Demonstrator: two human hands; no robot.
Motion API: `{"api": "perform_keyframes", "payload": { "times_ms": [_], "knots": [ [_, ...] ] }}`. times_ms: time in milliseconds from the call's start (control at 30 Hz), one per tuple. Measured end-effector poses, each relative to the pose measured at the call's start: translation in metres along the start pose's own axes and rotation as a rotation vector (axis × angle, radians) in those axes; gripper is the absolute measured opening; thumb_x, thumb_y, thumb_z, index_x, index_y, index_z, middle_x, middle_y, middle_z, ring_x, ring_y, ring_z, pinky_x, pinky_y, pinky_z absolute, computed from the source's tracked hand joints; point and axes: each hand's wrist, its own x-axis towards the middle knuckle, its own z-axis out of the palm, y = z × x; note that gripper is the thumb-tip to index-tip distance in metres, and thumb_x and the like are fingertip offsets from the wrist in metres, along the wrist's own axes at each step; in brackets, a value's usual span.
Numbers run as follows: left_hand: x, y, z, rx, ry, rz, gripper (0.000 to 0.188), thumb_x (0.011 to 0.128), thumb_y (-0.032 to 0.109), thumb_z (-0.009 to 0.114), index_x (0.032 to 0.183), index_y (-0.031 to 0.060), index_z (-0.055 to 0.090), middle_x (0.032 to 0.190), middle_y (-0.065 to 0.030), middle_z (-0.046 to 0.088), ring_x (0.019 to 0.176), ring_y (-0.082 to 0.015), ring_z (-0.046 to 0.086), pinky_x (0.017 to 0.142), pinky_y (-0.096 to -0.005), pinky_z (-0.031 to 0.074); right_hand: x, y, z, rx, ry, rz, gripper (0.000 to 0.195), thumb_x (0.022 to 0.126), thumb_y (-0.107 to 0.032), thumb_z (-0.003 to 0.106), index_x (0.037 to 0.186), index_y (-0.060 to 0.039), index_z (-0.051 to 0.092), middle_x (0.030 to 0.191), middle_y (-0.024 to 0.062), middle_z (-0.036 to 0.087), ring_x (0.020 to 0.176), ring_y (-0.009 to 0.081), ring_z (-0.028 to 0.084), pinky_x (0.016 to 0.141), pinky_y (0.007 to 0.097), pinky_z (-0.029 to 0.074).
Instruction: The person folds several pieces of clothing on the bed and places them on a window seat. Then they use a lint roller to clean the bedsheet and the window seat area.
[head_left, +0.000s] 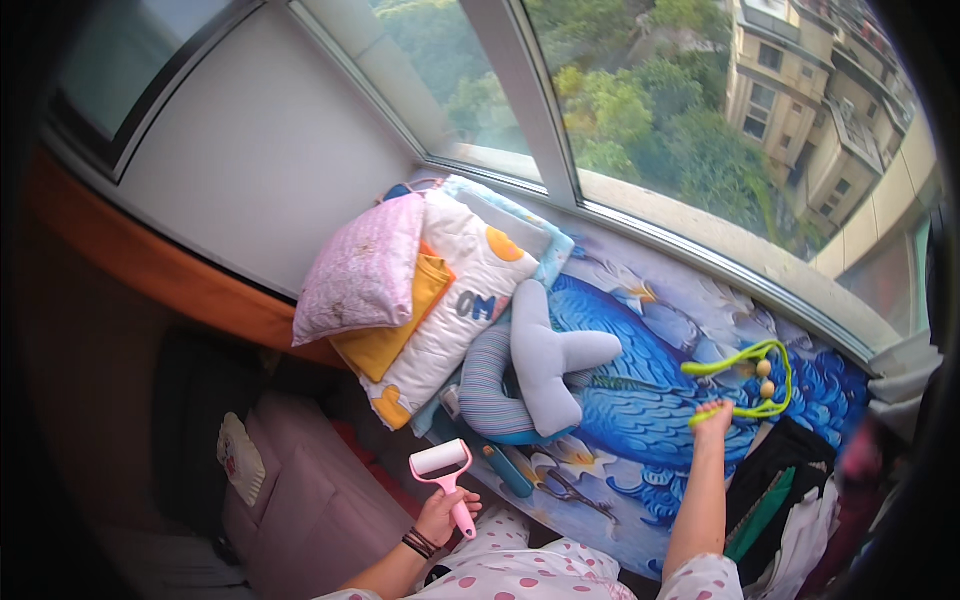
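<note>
My left hand (444, 516) is closed around the pink handle of a lint roller (439, 456) with a white roll, held above the edge of the window seat. At the right, my right hand (712, 417) grips one end of a lime-green massager (787, 375) with wooden balls, over the blue feather-patterned mat (637, 405). Between my hands, a grey Y-shaped cushion (544, 352) lies on a striped U-shaped neck pillow (484, 382). A teal case (508, 471) lies near the mat's front edge, right of the roller.
A pink pillow (367, 270), yellow cloth (420, 315) and white quilt (465, 270) are stacked at the left. Windows border the far side. Dark, green and white clothes (780, 495) lie at the right. A mauve upholstered seat (315, 487) stands at the lower left.
</note>
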Motion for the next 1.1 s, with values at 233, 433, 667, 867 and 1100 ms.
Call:
{"api": "perform_keyframes", "payload": {
  "times_ms": [233, 433, 667, 867, 1100],
  "knots": [
    [0.007, 0.037, 0.01, 0.051, -0.197, 0.104, 0.019, 0.09, 0.019, 0.052, 0.097, 0.0012, 0.054, 0.092, -0.015, 0.064, 0.081, -0.0258, 0.064, 0.073, -0.0382, 0.054, -0.189, -0.03, -0.041, -0.373, -0.169, -0.014, 0.025, 0.088, -0.028, 0.056, 0.071, -0.0191, 0.04, 0.05, -0.0049, 0.032, 0.038, 0.0097, 0.033, 0.036, 0.0264, 0.028],
    [-0.023, 0.071, 0.021, 0.23, -0.433, 0.121, 0.027, 0.086, 0.029, 0.054, 0.093, 0.0027, 0.06, 0.074, -0.0127, 0.062, 0.056, -0.026, 0.056, 0.059, -0.0368, 0.049, -0.308, -0.013, -0.082, -1.086, 0.104, -0.877, 0.022, 0.077, -0.022, 0.067, 0.085, -0.003, 0.06, 0.07, 0.0059, 0.06, 0.063, 0.0155, 0.058, 0.06, 0.0309, 0.045],
    [-0.06, 0.054, 0.071, 0.361, -0.608, 0.112, 0.025, 0.087, 0.026, 0.052, 0.098, 0.0031, 0.055, 0.073, -0.0119, 0.063, 0.059, -0.0236, 0.059, 0.054, -0.033, 0.05, -0.399, -0.04, -0.196, -0.875, 0.233, -0.873, 0.028, 0.078, -0.018, 0.068, 0.099, -0.0021, 0.061, 0.067, 0.0051, 0.058, 0.058, 0.0117, 0.054, 0.054, 0.0287, 0.045],
    [-0.062, -0.003, 0.089, 0.615, -0.841, 0.348, 0.023, 0.088, 0.024, 0.052, 0.098, 0.0042, 0.054, 0.078, -0.0102, 0.062, 0.063, -0.0193, 0.059, 0.056, -0.0313, 0.049, -0.444, -0.134, -0.226, -0.404, 0.097, -0.666, 0.025, 0.085, -0.007, 0.059, 0.109, -0.0045, 0.051, 0.062, -0.0001, 0.046, 0.043, 0.0069, 0.04, 0.037, 0.0215, 0.032],
    [-0.135, -0.122, 0.156, 0.402, -0.84, 0.039, 0.029, 0.095, 0.031, 0.042, 0.089, 0.0043, 0.052, 0.068, -0.0059, 0.053, 0.06, -0.0172, 0.052, 0.059, -0.0311, 0.047, -0.452, -0.287, -0.321, -0.4, 0.134, -0.739, 0.022, 0.083, -0.01, 0.061, 0.102, -0.0048, 0.05, 0.063, 0.0011, 0.047, 0.044, 0.0074, 0.042, 0.035, 0.0224, 0.034]
  ]
}}
